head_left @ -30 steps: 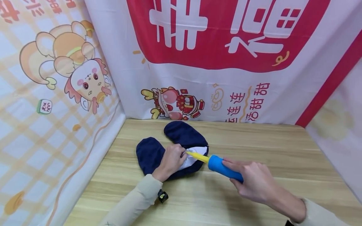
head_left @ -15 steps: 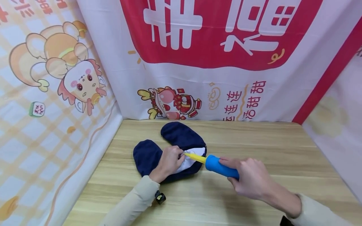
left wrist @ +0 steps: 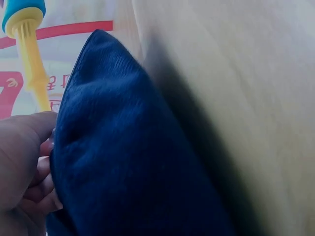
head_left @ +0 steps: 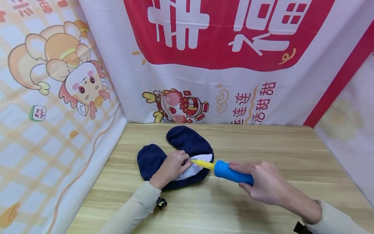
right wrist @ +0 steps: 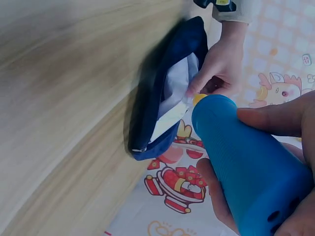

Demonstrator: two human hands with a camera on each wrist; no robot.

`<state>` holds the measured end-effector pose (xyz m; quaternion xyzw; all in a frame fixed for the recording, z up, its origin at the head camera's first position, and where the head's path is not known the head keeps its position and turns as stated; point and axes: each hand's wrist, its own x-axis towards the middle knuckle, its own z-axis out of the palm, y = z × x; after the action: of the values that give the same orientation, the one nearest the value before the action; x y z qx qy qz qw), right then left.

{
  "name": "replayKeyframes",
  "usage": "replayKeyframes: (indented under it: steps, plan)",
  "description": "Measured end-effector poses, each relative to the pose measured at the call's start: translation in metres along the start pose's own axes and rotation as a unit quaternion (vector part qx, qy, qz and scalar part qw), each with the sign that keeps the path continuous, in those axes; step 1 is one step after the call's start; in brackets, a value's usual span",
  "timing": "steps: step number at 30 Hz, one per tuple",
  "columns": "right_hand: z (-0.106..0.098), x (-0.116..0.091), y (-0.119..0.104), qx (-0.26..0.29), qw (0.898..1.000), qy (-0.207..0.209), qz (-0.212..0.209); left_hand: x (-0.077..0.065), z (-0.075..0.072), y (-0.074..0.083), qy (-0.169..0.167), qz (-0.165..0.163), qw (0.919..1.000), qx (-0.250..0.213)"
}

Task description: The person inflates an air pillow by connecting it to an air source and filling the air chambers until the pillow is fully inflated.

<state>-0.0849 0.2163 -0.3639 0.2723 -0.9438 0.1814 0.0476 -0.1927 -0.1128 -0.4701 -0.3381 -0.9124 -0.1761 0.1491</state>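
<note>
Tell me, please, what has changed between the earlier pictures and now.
The right grip has drawn slightly to the right, and the left wrist slightly to the left. Nothing was taken hold of or let go: the right grip still holds the blue pump, the left grip stays at the yellow nozzle's tip, and the navy pouch lies where it was.

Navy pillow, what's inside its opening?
White material shows inside the navy pillow. In the head view, the left hand and yellow nozzle cover part of it; anything deeper is hidden.
</note>
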Motion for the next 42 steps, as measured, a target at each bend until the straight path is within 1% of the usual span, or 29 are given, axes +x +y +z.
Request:
replayKeyframes:
  steps: [3,6,8,11,13,18,22,25,27,31,33,34,36,39,40,42]
  plan:
    - [-0.004,-0.004,-0.001,-0.010,1.000,-0.001,-0.004,0.002,-0.001,-0.001,-0.025,0.036,0.9988,0.024]
    - [-0.005,-0.007,-0.002,-0.017,1.000,0.001,-0.002,0.004,-0.001,-0.003,-0.039,0.080,0.9945,0.055]
    - [-0.004,-0.007,-0.003,-0.022,1.000,0.001,-0.001,0.004,0.000,-0.005,-0.036,0.116,0.9890,0.085]
    - [-0.004,-0.006,-0.004,-0.021,1.000,-0.004,0.007,0.003,0.002,-0.006,-0.019,0.165,0.9773,0.132]
    - [-0.004,-0.005,-0.004,-0.010,1.000,-0.005,0.014,0.001,0.003,-0.006,-0.010,0.184,0.9713,0.150]
    - [-0.004,-0.003,0.001,0.024,0.999,-0.010,0.028,-0.004,0.001,-0.003,0.005,0.201,0.9664,0.160]
    - [-0.004,-0.003,0.003,0.030,0.999,-0.021,0.030,-0.008,0.002,0.000,0.016,0.221,0.9593,0.175]
    - [-0.004,-0.002,0.000,0.015,1.000,-0.020,0.020,-0.009,0.003,0.003,0.016,0.222,0.9545,0.199]
    - [-0.005,0.001,-0.004,-0.005,1.000,-0.017,0.007,-0.010,0.003,0.004,0.010,0.218,0.9499,0.224]
    - [-0.005,0.008,-0.013,-0.038,0.999,-0.011,-0.021,-0.009,0.005,0.004,-0.003,0.226,0.9344,0.275]
    - [-0.004,0.011,-0.018,-0.047,0.999,-0.009,-0.026,-0.008,0.006,0.001,-0.005,0.231,0.9309,0.283]
    - [-0.003,0.012,-0.021,-0.050,0.998,-0.008,-0.030,-0.008,0.006,-0.001,-0.002,0.231,0.9318,0.280]
    - [0.000,0.014,-0.025,-0.057,0.998,-0.002,-0.029,-0.007,0.004,-0.008,0.006,0.225,0.9380,0.263]
    - [0.005,0.015,-0.029,-0.060,0.998,0.010,-0.015,-0.001,-0.001,-0.019,0.014,0.200,0.9571,0.209]
    - [0.007,0.016,-0.029,-0.056,0.998,0.013,-0.010,0.002,-0.002,-0.024,0.010,0.184,0.9651,0.186]
    - [0.013,0.018,-0.029,-0.049,0.999,0.020,-0.002,0.008,-0.006,-0.030,-0.007,0.148,0.9783,0.144]
